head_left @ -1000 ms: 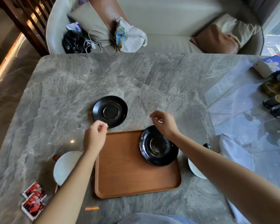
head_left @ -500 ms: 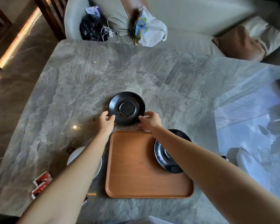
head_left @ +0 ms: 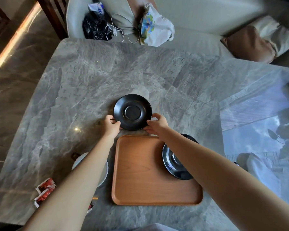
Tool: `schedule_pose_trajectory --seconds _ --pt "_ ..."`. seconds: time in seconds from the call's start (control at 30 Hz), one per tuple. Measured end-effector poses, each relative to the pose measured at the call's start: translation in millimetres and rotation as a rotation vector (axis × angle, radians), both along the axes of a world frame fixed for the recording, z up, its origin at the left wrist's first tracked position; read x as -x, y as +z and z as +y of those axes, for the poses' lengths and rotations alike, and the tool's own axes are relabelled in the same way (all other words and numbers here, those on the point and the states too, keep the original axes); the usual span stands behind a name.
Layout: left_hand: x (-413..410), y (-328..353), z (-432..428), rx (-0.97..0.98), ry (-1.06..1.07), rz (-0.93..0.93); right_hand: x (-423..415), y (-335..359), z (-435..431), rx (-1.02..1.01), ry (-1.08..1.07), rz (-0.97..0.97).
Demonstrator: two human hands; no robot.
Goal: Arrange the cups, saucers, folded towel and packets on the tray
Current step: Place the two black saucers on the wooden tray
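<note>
A black saucer (head_left: 132,112) rests on the marble table just beyond the wooden tray (head_left: 140,172). My left hand (head_left: 111,126) grips its left rim and my right hand (head_left: 156,124) grips its right rim. A second black saucer (head_left: 174,161) lies on the tray's right side, partly hidden under my right forearm. A white cup (head_left: 101,172) sits left of the tray, mostly covered by my left forearm. Red packets (head_left: 44,190) lie at the near left. A white folded towel (head_left: 264,170) lies at the right.
The grey marble table (head_left: 90,84) ends at a sofa holding a black bag (head_left: 93,27), a white cable (head_left: 122,32) and a printed bag (head_left: 155,25). A brown cushion (head_left: 249,44) lies at the far right. A dark chair (head_left: 53,14) stands at the far left.
Both hands reached forward from above the tray and closed on the far saucer's rims. The view shifted left and forward.
</note>
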State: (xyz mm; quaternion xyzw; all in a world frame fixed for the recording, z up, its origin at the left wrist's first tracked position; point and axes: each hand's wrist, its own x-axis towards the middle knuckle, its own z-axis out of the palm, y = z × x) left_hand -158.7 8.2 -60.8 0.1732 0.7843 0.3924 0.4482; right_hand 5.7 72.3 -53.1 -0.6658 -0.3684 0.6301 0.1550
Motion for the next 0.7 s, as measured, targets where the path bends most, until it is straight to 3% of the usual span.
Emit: schedule_pose_trajectory --seconds 0.13,0.33,0.6,0.7 --pt "-1.1 8.2 -1.2 0.053 0.000 -0.038 -0.6 2.2 0.4 0.007 0.014 -0.018" --pt "-33.8 42.2 -27.0 -0.074 0.064 -0.149 -5.1 11.1 10.9 -0.113 0.061 -0.078" --pt "-91.3 60.1 -86.4 -0.046 0.047 -0.535 -11.3 27.8 5.9 -0.422 0.416 -0.286" --pt "-93.8 55.5 -110.6 0.044 0.022 -0.581 -12.5 30.0 -4.7 -0.459 0.589 -0.338"
